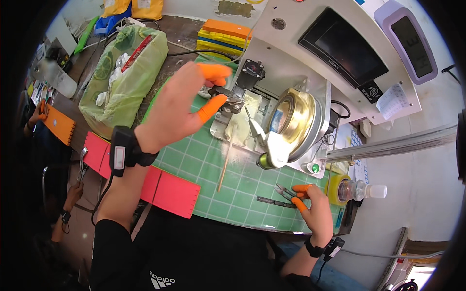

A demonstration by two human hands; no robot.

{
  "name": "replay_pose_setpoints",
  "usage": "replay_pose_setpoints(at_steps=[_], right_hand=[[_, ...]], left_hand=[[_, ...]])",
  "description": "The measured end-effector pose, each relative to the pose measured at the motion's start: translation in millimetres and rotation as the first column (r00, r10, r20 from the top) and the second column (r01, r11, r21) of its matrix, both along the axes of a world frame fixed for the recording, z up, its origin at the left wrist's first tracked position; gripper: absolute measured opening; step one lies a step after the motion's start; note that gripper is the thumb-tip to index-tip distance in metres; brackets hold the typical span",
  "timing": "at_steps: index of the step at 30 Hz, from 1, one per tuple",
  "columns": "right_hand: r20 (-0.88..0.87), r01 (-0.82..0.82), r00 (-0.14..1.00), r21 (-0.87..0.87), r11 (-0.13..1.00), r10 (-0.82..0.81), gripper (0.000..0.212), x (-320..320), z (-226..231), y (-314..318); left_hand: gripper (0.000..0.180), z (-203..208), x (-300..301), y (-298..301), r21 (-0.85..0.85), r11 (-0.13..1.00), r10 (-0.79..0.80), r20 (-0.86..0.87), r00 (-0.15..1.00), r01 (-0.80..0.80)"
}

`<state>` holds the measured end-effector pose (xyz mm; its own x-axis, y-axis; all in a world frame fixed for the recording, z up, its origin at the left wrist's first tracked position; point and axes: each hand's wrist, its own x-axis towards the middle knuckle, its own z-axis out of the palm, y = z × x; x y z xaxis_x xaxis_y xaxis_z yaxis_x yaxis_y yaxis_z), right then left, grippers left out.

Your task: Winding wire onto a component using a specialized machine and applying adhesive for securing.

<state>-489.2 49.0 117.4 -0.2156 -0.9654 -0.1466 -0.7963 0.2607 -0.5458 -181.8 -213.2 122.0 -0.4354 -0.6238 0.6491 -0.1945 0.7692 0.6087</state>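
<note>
My left hand [177, 109], with orange finger cots on the thumb and a finger, is held beside a small black metal clamp [228, 99] on the machine. Its thumb and finger are apart around the clamp's near end; whether they touch it I cannot tell. Low on the right, my right hand [316, 208], also in orange finger cots, pinches a pair of metal tweezers [286, 192] close to the green gridded mat [233, 194]. A flat dark tool [275, 201] lies just beside the tweezers. A thin wooden stick [227, 162] leans from the machine's base onto the mat.
A brass-coloured wheel [291, 121] and white pointed arm [276, 148] stand between my hands. Above hangs a screen [342, 46]. Red boards [174, 191] line the mat's near left edge; a bag-lined bin [124, 77] is farther left. A bottle [361, 190] sits right. Another person's hand [74, 194] shows at far left.
</note>
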Motion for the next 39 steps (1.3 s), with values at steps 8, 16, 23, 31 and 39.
replay_pose_setpoints(at_steps=[8, 16, 23, 31, 39], right_hand=[[-0.034, -0.042, 0.999, -0.005, 0.999, 0.042, 0.028, -8.6, -3.6, 4.8], [0.071, -0.160, 0.982, -0.178, 0.971, 0.175, 0.018, 20.9, 48.5, -4.2], [0.764, -0.304, 0.575, -0.133, 0.943, 0.293, 0.028, 92.7, 35.7, -45.7], [0.950, -0.256, -0.298, 0.019, 0.967, -0.098, 0.071, 129.9, -19.9, -92.5], [0.623, -0.268, -0.759, -0.032, 0.963, -0.191, 0.043, 132.1, -10.6, -123.1]], left_hand=[[0.018, 53.2, 5.1, -12.3, -0.367, 0.912, -0.032, 0.379, 0.925, 0.182], [0.010, 27.4, -13.8, -20.5, 0.446, 0.769, -0.473, -0.084, 0.877, 0.458], [0.010, 15.7, -19.4, -21.3, 0.386, 0.808, -0.420, -0.151, 0.895, 0.445], [0.010, 13.4, -17.3, -20.6, 0.374, 0.832, -0.377, -0.163, 0.912, 0.410], [0.010, 8.5, -15.6, -19.9, 0.379, 0.828, -0.364, -0.199, 0.910, 0.414]])
